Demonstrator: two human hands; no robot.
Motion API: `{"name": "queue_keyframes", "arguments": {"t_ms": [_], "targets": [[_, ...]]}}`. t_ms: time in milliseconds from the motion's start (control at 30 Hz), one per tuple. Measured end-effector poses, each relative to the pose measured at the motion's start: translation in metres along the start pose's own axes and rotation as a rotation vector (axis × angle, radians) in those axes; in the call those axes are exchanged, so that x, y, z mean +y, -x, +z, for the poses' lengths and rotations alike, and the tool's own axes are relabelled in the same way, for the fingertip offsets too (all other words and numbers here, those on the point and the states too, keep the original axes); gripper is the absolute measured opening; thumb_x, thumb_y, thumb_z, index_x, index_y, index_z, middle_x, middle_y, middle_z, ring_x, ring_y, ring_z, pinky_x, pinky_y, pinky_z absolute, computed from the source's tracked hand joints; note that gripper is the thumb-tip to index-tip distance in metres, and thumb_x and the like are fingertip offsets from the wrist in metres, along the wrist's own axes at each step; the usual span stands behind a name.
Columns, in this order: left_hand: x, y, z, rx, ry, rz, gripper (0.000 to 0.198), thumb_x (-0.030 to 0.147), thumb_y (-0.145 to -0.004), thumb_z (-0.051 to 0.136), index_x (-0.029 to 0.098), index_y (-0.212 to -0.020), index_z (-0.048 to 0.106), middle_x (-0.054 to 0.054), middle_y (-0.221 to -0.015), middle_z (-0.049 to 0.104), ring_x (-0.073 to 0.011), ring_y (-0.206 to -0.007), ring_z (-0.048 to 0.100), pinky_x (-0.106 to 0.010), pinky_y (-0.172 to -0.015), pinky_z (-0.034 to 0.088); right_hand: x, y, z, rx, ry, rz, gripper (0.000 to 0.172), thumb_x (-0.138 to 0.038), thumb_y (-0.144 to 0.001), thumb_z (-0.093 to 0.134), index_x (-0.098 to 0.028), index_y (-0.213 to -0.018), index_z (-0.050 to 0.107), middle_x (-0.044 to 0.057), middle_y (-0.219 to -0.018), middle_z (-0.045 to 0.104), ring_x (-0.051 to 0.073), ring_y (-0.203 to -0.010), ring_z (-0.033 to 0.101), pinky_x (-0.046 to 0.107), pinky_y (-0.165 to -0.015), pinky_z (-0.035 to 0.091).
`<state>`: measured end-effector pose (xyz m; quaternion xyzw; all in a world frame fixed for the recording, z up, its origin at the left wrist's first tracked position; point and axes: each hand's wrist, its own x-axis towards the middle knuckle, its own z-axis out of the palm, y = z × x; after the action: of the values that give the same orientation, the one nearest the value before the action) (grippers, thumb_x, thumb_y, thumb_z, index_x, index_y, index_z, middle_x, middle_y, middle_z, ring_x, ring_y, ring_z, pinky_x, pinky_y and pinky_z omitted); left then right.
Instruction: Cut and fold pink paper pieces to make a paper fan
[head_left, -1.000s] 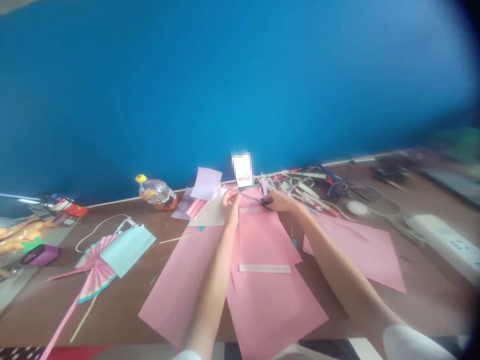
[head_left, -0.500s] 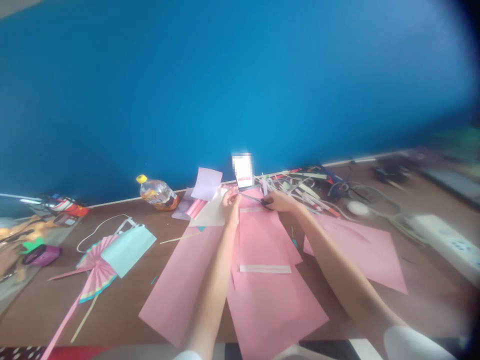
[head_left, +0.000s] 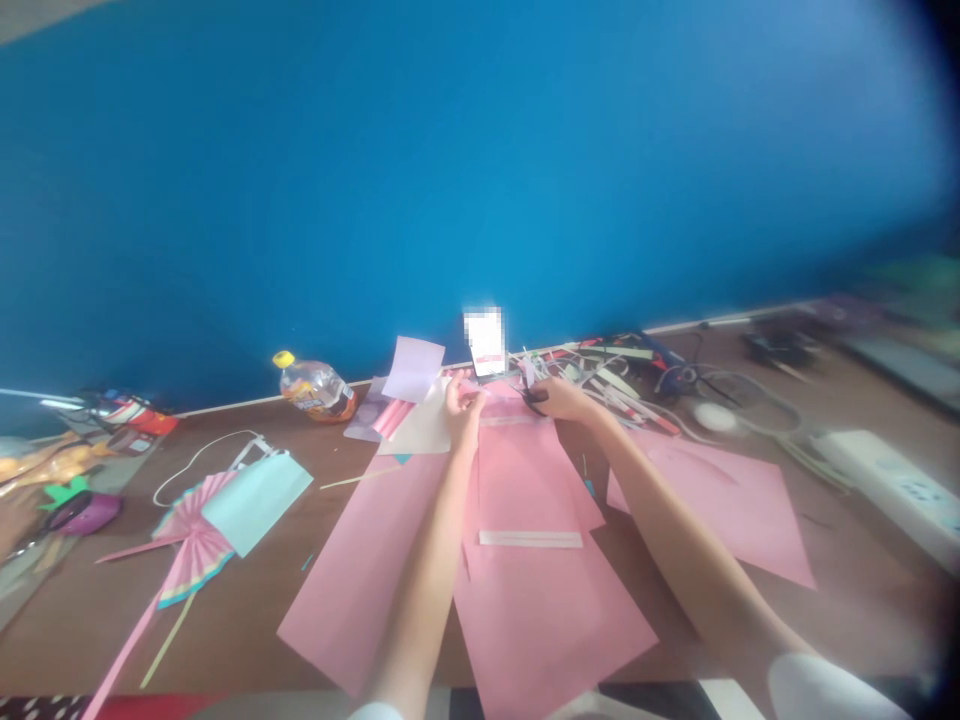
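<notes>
Both my arms reach far out over the brown table (head_left: pixel 247 590). My right hand (head_left: pixel 559 399) is closed on the black handles of a pair of scissors (head_left: pixel 531 396). My left hand (head_left: pixel 460 394) pinches the far edge of a pink paper sheet (head_left: pixel 525 470), close to the scissor blades. A white strip (head_left: pixel 530 538) lies across that sheet nearer to me. More large pink sheets (head_left: pixel 360 570) lie under and beside it.
A folded pink paper fan (head_left: pixel 196 535) with a pale blue sheet lies at the left. A plastic bottle (head_left: pixel 313 387) lies by the blue wall. Paper strips and cables (head_left: pixel 637 375) pile up at the back right, near a white power strip (head_left: pixel 892 480).
My right hand has drawn the scissors slightly back towards the wall; the blades that reached to my left hand now show shorter. At the far left a purple-handled tool has shifted.
</notes>
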<state>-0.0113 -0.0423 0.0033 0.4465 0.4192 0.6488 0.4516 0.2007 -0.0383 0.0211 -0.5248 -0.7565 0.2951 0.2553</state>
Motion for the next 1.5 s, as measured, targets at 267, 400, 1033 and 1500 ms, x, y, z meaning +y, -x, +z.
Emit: {"name": "queue_keyframes", "arguments": {"t_ms": [267,400,1033,1500], "targets": [[0.011,0.005,0.005,-0.032,-0.038,-0.019,0.072,0.020,-0.068,0.071,0.028,-0.136,0.047,-0.010,-0.141,0.047,-0.0095,-0.077,0.060,-0.027,-0.076,0.053,-0.007,0.002,0.001,-0.119,0.052,-0.003,0.027,-0.036,-0.069,0.055,-0.019,-0.054,0.042,-0.004,-0.052,0.039,0.010,-0.052,0.033,0.027,-0.051,0.022],[0.016,0.006,0.005,-0.062,-0.027,-0.025,0.073,0.022,-0.067,0.073,0.027,-0.136,0.048,-0.010,-0.141,0.047,-0.0110,-0.079,0.061,-0.029,-0.078,0.054,-0.007,0.003,0.000,-0.153,0.050,0.005,0.026,-0.036,-0.070,0.054,-0.019,-0.054,0.041,-0.004,-0.052,0.037,0.009,-0.052,0.031,0.027,-0.051,0.022],[0.021,0.008,0.005,-0.108,-0.028,-0.031,0.072,0.023,-0.066,0.075,0.028,-0.134,0.050,-0.008,-0.136,0.052,-0.0082,-0.077,0.059,-0.025,-0.077,0.052,-0.003,0.003,0.000,-0.140,0.029,-0.004,0.028,-0.036,-0.068,0.054,-0.019,-0.052,0.038,-0.005,-0.051,0.031,0.009,-0.052,0.027,0.027,-0.051,0.020],[0.023,0.008,0.006,-0.111,-0.047,-0.030,0.072,0.022,-0.067,0.074,0.027,-0.135,0.049,-0.010,-0.140,0.049,-0.0079,-0.077,0.059,-0.025,-0.077,0.051,-0.004,0.004,-0.001,-0.171,0.036,0.021,0.027,-0.037,-0.068,0.056,-0.019,-0.052,0.043,-0.004,-0.052,0.038,0.010,-0.053,0.031,0.028,-0.051,0.022]]}}
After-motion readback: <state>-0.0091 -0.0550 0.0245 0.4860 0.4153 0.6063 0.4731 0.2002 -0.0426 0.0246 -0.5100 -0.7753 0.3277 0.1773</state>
